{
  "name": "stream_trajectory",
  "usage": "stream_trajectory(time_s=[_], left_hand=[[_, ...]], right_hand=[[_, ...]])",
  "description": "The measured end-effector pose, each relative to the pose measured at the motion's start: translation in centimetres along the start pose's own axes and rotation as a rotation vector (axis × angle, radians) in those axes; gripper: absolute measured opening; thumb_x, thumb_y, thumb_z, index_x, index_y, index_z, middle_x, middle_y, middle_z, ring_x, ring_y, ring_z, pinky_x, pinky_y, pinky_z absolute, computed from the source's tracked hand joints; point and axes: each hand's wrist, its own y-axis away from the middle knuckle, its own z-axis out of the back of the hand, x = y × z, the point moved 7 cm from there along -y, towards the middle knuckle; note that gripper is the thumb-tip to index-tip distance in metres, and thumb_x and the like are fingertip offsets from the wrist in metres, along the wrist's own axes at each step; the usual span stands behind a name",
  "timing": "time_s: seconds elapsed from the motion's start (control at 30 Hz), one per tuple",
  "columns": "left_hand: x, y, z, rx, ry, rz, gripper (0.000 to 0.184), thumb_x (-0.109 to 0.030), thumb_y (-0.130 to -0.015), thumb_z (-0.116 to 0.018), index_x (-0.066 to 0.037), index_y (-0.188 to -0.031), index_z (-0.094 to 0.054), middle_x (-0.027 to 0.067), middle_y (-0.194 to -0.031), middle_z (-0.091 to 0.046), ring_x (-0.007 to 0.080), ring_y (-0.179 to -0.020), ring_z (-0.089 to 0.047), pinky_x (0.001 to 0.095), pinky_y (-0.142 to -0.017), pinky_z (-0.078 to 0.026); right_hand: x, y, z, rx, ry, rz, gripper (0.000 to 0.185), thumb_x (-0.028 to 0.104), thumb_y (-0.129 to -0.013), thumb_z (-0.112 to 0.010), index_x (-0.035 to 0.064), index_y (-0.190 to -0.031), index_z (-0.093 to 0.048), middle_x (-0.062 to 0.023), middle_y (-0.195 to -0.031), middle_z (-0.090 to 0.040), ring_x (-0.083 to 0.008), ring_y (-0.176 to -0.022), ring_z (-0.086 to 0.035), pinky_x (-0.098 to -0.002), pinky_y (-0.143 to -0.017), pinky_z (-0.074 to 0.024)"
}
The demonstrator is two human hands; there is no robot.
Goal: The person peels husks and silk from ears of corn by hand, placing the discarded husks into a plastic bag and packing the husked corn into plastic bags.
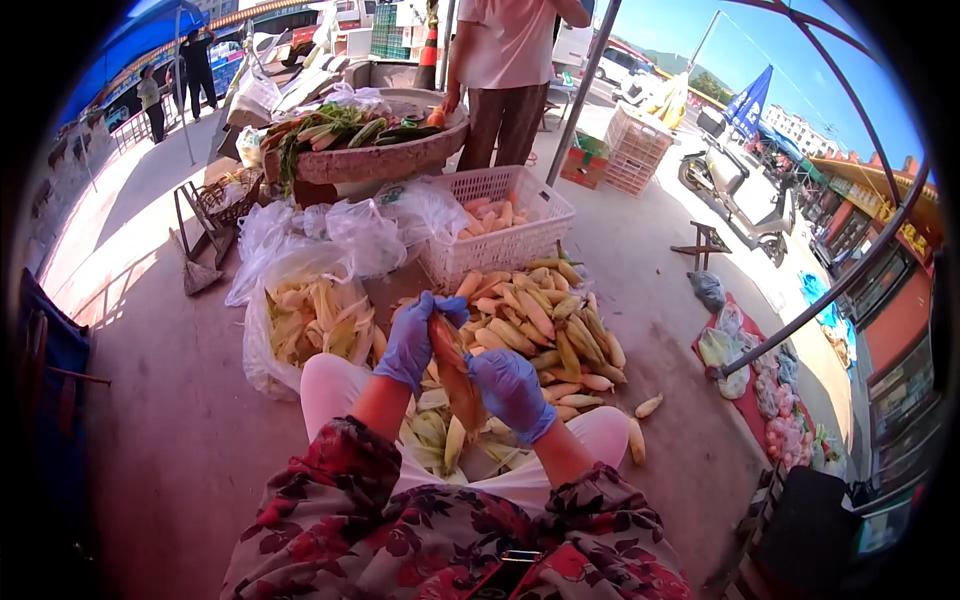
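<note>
Between the knees | corn ear [457, 385] tilted; left hand [410, 340] gripping its upper end; right hand [508, 392] curled against its side, hold unclear | corn pile [545, 325] ahead | husk bag [261, 345] near left knee

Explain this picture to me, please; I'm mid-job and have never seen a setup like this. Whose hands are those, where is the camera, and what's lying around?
There is no machine here: you see a person's own left hand and right hand, both in bluish gloves. The single picture comes from a camera on that person's head, looking forward and down; its wide view bends the edges.

Between them, the hands hold an ear of corn with reddish-brown husk. On the ground beyond lies a corn pile. Behind it stands a plastic crate holding more ears, and to the left a clear plastic bag holds husks. More loose husks lie between the person's legs.
</note>
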Motion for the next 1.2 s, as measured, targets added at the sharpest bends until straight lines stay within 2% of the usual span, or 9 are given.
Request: stream_trajectory(time_s=[0.1, 0.17, 0.33, 0.43, 0.47, 0.57, 0.7, 0.87, 1.2], left_hand=[[-2.1, -2.1, -1.5, -0.052, -0.003, 0.011, 0.046, -0.03, -0.097, -0.034, 0.009, -0.093, -0.059, 0.015, -0.086, -0.064, 0.0237, -0.078, -0.061, 0.0345, -0.081, -0.048], [-3.0, -3.5, -1.3, 0.049, -0.043, -0.036, 0.045, -0.032, -0.096, -0.036, 0.008, -0.099, -0.057, 0.0154, -0.098, -0.061, 0.0237, -0.088, -0.059, 0.0353, -0.087, -0.046], [-7.1, -4.1, -0.6, -0.051, 0.015, -0.127, 0.042, -0.028, -0.097, -0.034, 0.008, -0.105, -0.052, 0.0168, -0.102, -0.06, 0.024, -0.09, -0.058, 0.0352, -0.089, -0.045], [-7.5, -3.4, -0.8, -0.112, 0.011, -0.157, 0.039, -0.026, -0.097, -0.033, 0.007, -0.105, -0.051, 0.017, -0.104, -0.059, 0.0241, -0.089, -0.058, 0.0352, -0.088, -0.045], [-7.2, -3.3, -0.7, -0.105, -0.029, -0.163, 0.038, -0.026, -0.097, -0.033, 0.007, -0.104, -0.051, 0.0168, -0.103, -0.059, 0.0243, -0.088, -0.058, 0.0351, -0.088, -0.045], [-6.0, -2.0, -2.5, -0.136, -0.076, -0.122, 0.035, -0.026, -0.097, -0.034, 0.004, -0.098, -0.052, 0.015, -0.097, -0.059, 0.0232, -0.082, -0.056, 0.0348, -0.082, -0.046], [-4.3, -4.1, 1.0, 0.045, 0.193, -0.036, 0.03, -0.026, -0.096, -0.037, -0.001, -0.087, -0.051, 0.0114, -0.085, -0.056, 0.0181, -0.069, -0.051, 0.0333, -0.071, -0.046], [-3.0, -7.0, 11.8, -0.443, 0.574, 0.283, 0.02, -0.019, -0.094, -0.04, -0.007, -0.08, -0.049, 0.002, -0.06, -0.049, 0.0167, -0.05, -0.044, 0.0344, -0.064, -0.045], [3.4, -7.7, 13.2, -0.518, 0.727, 0.448, 0.024, -0.016, -0.094, -0.032, -0.005, -0.086, -0.052, 0.0085, -0.07, -0.056, 0.0213, -0.053, -0.048, 0.0387, -0.066, -0.047]], right_hand=[[-0.6, -1.4, 2.0, -0.087, -0.056, -0.049, 0.026, 0.003, -0.071, -0.057, 0.0053, -0.096, -0.055, -0.0098, -0.079, -0.054, -0.0289, -0.072, -0.055, -0.0369, -0.063, -0.0445], [-0.6, -1.5, 3.2, -0.147, -0.105, -0.062, 0.021, 0.002, -0.073, -0.061, 0.0051, -0.093, -0.056, -0.0093, -0.078, -0.056, -0.0293, -0.071, -0.055, -0.0361, -0.062, -0.045], [-4.4, 1.7, 3.1, -0.379, -0.439, -0.481, 0.019, 0.014, -0.081, -0.064, 0.0024, -0.093, -0.055, -0.0115, -0.08, -0.057, -0.0242, -0.076, -0.058, -0.0351, -0.068, -0.046], [-3.4, -0.6, 3.7, -0.42, -0.246, -0.346, 0.031, 0.025, -0.08, -0.067, -0.0007, -0.09, -0.054, -0.0138, -0.079, -0.057, -0.0217, -0.073, -0.059, -0.0353, -0.065, -0.0466], [-3.3, -1.5, 3.3, -0.42, -0.175, -0.307, 0.042, 0.037, -0.078, -0.067, -0.002, -0.084, -0.053, -0.016, -0.08, -0.057, -0.0249, -0.07, -0.059, -0.0356, -0.061, -0.0468], [-2.5, -4.1, 1.1, -0.132, -0.035, -0.504, 0.04, 0.039, -0.081, -0.062, 0.0004, -0.074, -0.053, -0.017, -0.072, -0.057, -0.0299, -0.063, -0.058, -0.0373, -0.055, -0.0455], [-1.3, -4.6, -2.7, 0.008, -0.188, -0.369, 0.037, 0.032, -0.083, -0.06, 0.0012, -0.064, -0.053, -0.0185, -0.058, -0.051, -0.0343, -0.052, -0.05, -0.0385, -0.048, -0.0393], [1.5, -0.1, -3.0, 0.071, -0.386, -0.289, 0.035, 0.023, -0.084, -0.058, 0.0029, -0.057, -0.048, -0.0162, -0.054, -0.049, -0.0342, -0.049, -0.051, -0.0404, -0.045, -0.0384], [3.2, 3.5, 2.4, 0.176, -0.275, -0.247, 0.023, 0.017, -0.083, -0.061, 0.0025, -0.066, -0.053, -0.0128, -0.055, -0.047, -0.0321, -0.05, -0.049, -0.0391, -0.046, -0.0383]])
